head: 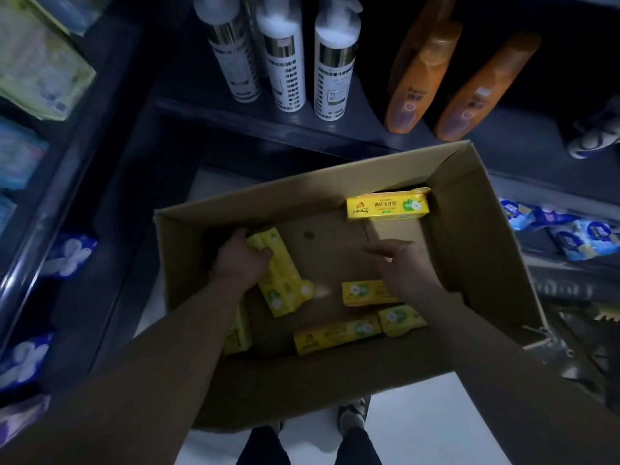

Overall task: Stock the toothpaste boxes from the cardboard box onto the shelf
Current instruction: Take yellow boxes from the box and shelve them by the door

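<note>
Low in the middle of the frame, inside the open cardboard box (476, 250), we have the left grip (241, 260) curled round the upper end of a yellow toothpaste box (285, 283), which seems to have another pressed against it. The right grip (402, 263) is released, with its fingers spread and holding nothing, and it hovers just above a second toothpaste box (360, 292) on the carton floor. More lie loose: one against the far wall (385, 206) and three toward the lower edge (335, 333). We judge this to be the gathering step, with the picking under way and nothing carried out yet. Next we need to close the right grip on the box beneath it, lift both loads clear of the carton walls and turn them to sit squarely on the shelf (335, 134) across the upper frame. White bottles (285, 62) and orange bottles (416, 82) stand there already, and we cannot tell from here which slot is meant for the toothpaste.
</note>
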